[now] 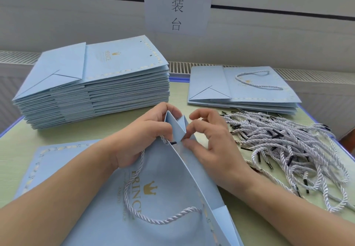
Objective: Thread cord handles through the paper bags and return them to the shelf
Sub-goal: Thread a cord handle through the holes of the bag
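Observation:
A light blue paper bag (167, 192) with gold print lies in front of me, its mouth partly opened and its side fold standing up. My left hand (142, 136) grips the bag's upper edge by the fold, with a white twisted cord (134, 190) running under it and looping over the bag's face. My right hand (207, 138) pinches the bag's edge beside the cord's black tip (173, 142).
A tall stack of flat blue bags (92, 84) stands at the back left. A low stack of bags (244, 90) with a cord handle lies at the back right. A heap of loose cords (288, 149) sits on the right. A paper sign (178, 3) hangs on the wall behind.

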The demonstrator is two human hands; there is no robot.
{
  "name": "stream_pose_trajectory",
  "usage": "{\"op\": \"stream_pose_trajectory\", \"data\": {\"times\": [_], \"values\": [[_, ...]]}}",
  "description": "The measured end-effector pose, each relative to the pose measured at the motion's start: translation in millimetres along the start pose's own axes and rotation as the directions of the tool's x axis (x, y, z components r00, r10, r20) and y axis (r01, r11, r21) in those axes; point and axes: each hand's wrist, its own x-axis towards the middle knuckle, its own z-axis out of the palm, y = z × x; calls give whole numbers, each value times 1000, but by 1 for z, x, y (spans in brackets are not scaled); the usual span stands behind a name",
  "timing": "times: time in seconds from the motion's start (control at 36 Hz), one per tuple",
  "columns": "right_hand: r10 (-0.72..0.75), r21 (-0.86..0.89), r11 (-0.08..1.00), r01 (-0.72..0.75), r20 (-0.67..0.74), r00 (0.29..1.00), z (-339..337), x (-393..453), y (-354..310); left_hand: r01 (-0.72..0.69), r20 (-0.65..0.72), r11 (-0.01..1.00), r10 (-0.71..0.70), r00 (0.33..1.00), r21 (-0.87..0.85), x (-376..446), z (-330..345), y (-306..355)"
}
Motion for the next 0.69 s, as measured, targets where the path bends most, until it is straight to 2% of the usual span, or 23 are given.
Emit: {"op": "stream_pose_trajectory", "data": {"times": [0.06, 0.11, 0.22, 0.28, 0.33, 0.42, 0.5, 0.69], "values": [[8, 113, 994, 1, -82, 997, -2, 1, -2, 9, -2, 1000, -9, 1000, -8, 0, 0, 0], [22, 214, 977, -6, -71, 997, -6, 4, -3, 14, 9, 1000, -14, 1000, -3, 0, 0, 0], [90, 284, 953, -108, 75, 993, -13, 5, -3, 6, 16, 998, -5, 1000, -59, -1, -3, 3], [141, 254, 954, -158, 86, 986, -16, 5, 1, -1, 16, 996, 2, 1000, -89, -1, -5, 4], [189, 223, 949, -222, 157, 969, -20, 5, 2, 0, 15, 994, 2, 1000, -110, -1, -5, 5], [217, 204, 930, -306, 366, 905, -22, 3, -1, -4, 14, 993, 6, 1000, -122, -1, -5, 5], [209, 281, 874, -396, 520, 829, -36, 4, -3, -4, 11, 994, 5, 1000, -109, -1, -4, 3], [226, 373, 768, -521, 603, 765, -92, 12, 13, -19, -5, 1000, 18, 1000, -21, -1, -3, -3]]}}
